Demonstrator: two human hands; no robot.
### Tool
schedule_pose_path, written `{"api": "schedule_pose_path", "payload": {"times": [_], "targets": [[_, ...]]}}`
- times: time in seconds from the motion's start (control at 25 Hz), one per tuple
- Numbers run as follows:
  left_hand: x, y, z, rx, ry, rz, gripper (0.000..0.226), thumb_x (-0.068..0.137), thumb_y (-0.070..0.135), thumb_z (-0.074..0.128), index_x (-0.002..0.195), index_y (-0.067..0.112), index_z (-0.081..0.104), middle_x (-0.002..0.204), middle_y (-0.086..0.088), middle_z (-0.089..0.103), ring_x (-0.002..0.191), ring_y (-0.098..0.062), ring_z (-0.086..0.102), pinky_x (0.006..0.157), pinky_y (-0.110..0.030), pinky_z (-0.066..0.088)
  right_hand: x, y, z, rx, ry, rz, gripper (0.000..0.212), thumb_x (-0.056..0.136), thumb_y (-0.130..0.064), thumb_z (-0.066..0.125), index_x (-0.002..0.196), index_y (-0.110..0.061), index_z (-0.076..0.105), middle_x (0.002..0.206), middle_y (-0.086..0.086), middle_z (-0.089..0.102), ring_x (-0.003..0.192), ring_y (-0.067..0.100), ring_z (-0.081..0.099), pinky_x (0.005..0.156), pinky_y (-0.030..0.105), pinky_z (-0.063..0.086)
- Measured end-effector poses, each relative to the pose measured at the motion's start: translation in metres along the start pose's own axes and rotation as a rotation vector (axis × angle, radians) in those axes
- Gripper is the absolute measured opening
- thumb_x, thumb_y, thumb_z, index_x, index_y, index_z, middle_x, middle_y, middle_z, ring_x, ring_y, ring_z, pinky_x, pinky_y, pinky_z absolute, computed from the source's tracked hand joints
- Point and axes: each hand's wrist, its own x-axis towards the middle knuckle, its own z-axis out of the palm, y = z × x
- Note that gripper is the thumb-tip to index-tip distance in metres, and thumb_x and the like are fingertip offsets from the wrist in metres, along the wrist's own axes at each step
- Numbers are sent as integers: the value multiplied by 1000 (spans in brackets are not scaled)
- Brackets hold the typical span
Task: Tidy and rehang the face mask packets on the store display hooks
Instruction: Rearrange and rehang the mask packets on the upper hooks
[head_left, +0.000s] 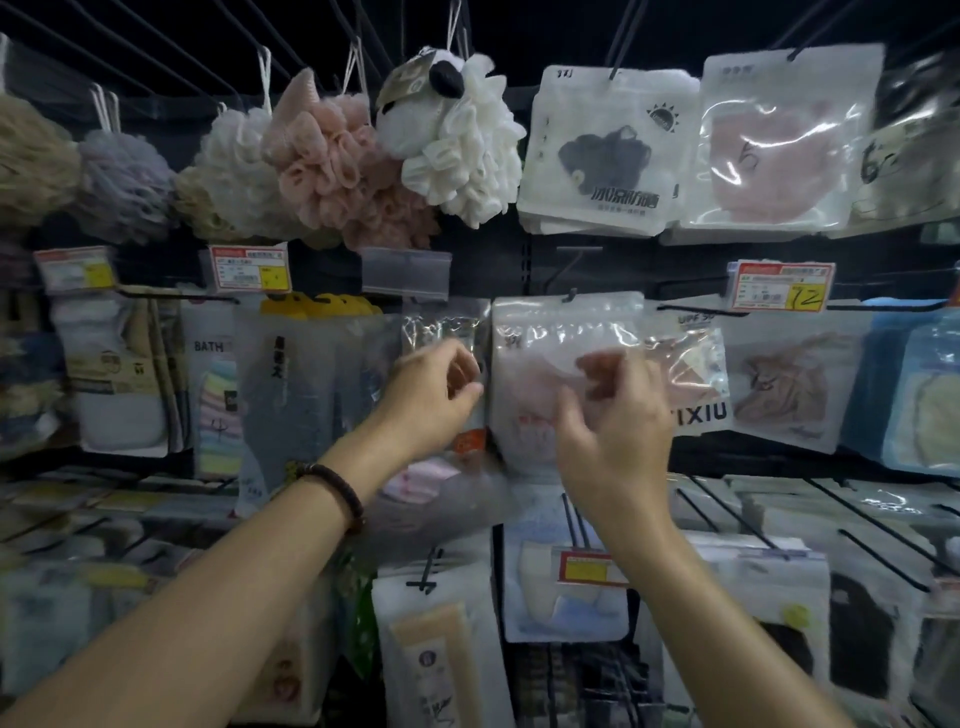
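Observation:
A clear packet with a pink face mask hangs on a black hook in the middle row. My right hand hovers in front of its lower right part, blurred, with loosely curled fingers and nothing visible in them. By the packet's left edge, my left hand has its fingers curled and thumb close to the fingertips, in front of a narrow clear packet. Whether it pinches an edge is unclear. More mask packets hang above: a black mask and a pink mask.
Bath sponges hang at the upper left. A price tag marked 12 sits to the right above a brown mask packet. Bath cloth packets hang to the left. Lower hooks stick out toward me with more packets.

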Motion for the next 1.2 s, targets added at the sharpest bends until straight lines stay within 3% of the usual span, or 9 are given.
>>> {"api": "schedule_pose_path", "payload": {"times": [0.12,0.24,0.44,0.52,0.76,1.2], "targets": [[-28,-32,-12,223,-308,58,10,94,28,79,102,26,73,105,9,65,94,-9,64,90,-34,57,-44,6,20,216,-308,229,13,92,-17,70,88,-29,72,84,-4,75,77,16,72,69,39,59],[-49,-55,-17,391,-479,33,36,90,42,81,122,33,67,124,11,57,115,-13,58,99,-39,55,-79,13,39,403,-578,603,16,97,-15,66,101,-28,74,95,9,77,77,23,75,64,40,58],[-63,-70,-15,548,-561,-14,78,85,53,84,152,31,49,152,8,51,135,-19,54,105,-39,53,-111,28,65,395,-635,886,19,105,-8,61,119,-21,63,108,11,72,79,23,73,68,38,58],[-62,-71,-10,525,-591,-45,81,85,52,85,154,30,48,155,6,51,135,-18,56,106,-38,54,-116,29,70,410,-616,921,19,105,-7,59,116,-22,63,107,10,71,77,21,70,63,34,54],[-43,-78,-3,519,-662,-85,63,85,49,87,141,33,64,145,-2,64,128,-24,63,106,-42,56,-127,30,78,400,-577,931,20,103,-9,56,116,-22,63,108,8,73,75,21,69,64,34,51],[-20,-89,-12,466,-772,-96,58,83,52,87,137,39,69,139,6,68,126,-19,63,103,-40,55,-123,36,81,413,-589,915,17,102,-9,58,113,-18,66,102,9,73,73,21,68,61,34,48]]}}
